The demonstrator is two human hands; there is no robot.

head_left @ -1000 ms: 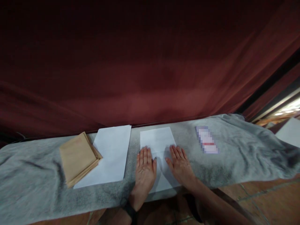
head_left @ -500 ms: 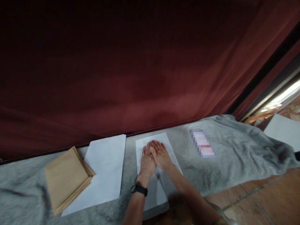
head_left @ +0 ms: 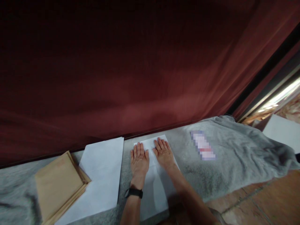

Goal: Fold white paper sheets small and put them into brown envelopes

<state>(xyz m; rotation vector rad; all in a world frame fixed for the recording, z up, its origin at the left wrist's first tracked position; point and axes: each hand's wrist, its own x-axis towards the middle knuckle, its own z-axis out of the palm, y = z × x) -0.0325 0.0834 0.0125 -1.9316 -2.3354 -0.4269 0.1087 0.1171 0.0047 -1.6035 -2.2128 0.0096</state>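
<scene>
A white sheet of paper (head_left: 153, 190) lies on the grey cloth in front of me. My left hand (head_left: 140, 159) rests flat on its left edge, fingers stretched out toward the far end. On the right part of the same paper, my right hand (head_left: 164, 153) is pressed flat with its fingers spread. A strip of paper shows between the two hands, which are apart. Neither hand grips anything. A black band (head_left: 134, 193) is around my left wrist.
Left of the hands, a stack of white paper (head_left: 103, 175) lies partly under brown envelopes (head_left: 59, 184). A blurred-out pale item (head_left: 203, 146) is on the grey cloth (head_left: 234, 156) to the right. Dark red fabric (head_left: 140, 78) hangs behind. Tiled floor (head_left: 269, 193) shows at lower right.
My hands, earlier together and partly overlapping at the paper's middle, have moved apart. The left went to the left edge, the right slightly to the right. Both stay flat.
</scene>
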